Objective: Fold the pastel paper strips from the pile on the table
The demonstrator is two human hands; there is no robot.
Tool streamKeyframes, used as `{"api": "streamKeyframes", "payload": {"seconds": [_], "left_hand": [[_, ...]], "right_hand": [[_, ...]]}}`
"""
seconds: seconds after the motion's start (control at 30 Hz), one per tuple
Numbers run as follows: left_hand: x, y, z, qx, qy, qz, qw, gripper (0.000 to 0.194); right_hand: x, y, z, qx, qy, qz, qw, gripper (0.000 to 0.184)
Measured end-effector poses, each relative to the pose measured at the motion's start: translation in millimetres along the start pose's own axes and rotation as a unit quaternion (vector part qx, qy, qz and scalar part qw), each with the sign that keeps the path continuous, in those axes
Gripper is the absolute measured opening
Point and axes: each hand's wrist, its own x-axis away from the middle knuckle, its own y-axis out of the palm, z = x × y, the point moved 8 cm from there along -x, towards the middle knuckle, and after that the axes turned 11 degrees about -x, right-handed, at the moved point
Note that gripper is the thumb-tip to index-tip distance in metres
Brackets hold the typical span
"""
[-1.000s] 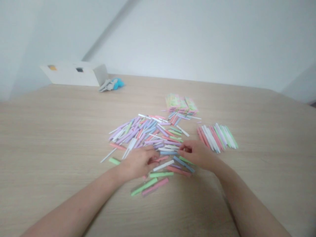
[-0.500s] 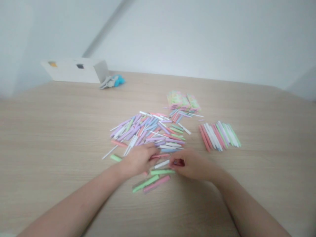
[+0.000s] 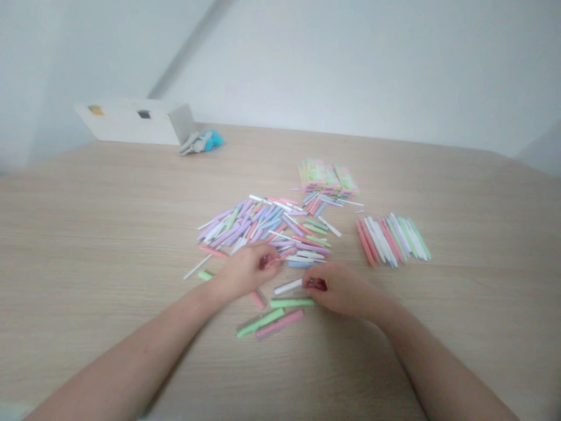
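Pink stick (image 3: 272, 261) gripped in the left hand (image 3: 248, 270) at the near edge of a loose heap of pastel paper sticks (image 3: 263, 225) on a wooden counter (image 3: 109, 234); red piece (image 3: 316, 284) pinched in the right hand (image 3: 344, 290), just beside a white stick (image 3: 288, 286) and above a green stick (image 3: 291, 303); fanned row of sticks (image 3: 392, 240) off to the right.

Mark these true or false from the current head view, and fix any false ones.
1. The right hand pinches a reddish stick in its fingers. True.
2. The left hand is far from the loose pile of pastel sticks. False: it is at the pile's near edge.
3. The neat row of sticks lies to the right of the loose pile. True.
4. The stacked packets lie between the pile and the person. False: they lie beyond the pile, on its far side.
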Motion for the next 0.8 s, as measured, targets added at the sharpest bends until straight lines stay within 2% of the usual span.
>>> {"api": "streamKeyframes", "payload": {"seconds": [0.2, 0.37, 0.57, 0.8], "left_hand": [[0, -7.0, -18, 0.009, -0.089, 0.036, 0.995, 0.014], [0, -8.4, -25, 0.022, -0.145, 0.03, 0.989, 0.014], [-1, -8.9, -24, 0.039, -0.157, 0.029, 0.986, 0.014], [1, -3.1, -29, 0.084, -0.14, 0.058, 0.985, 0.028]], "right_hand": [[1, -3, -1, -0.01, 0.005, -0.006, 1.0, 0.011], [2, 0, -1, -0.006, 0.008, -0.024, 1.0, 0.009], [-2, 5, -2, 0.027, 0.021, -0.016, 0.999, 0.01], [-4, 3, -7, 0.029, 0.021, 0.001, 0.999, 0.01]]}}
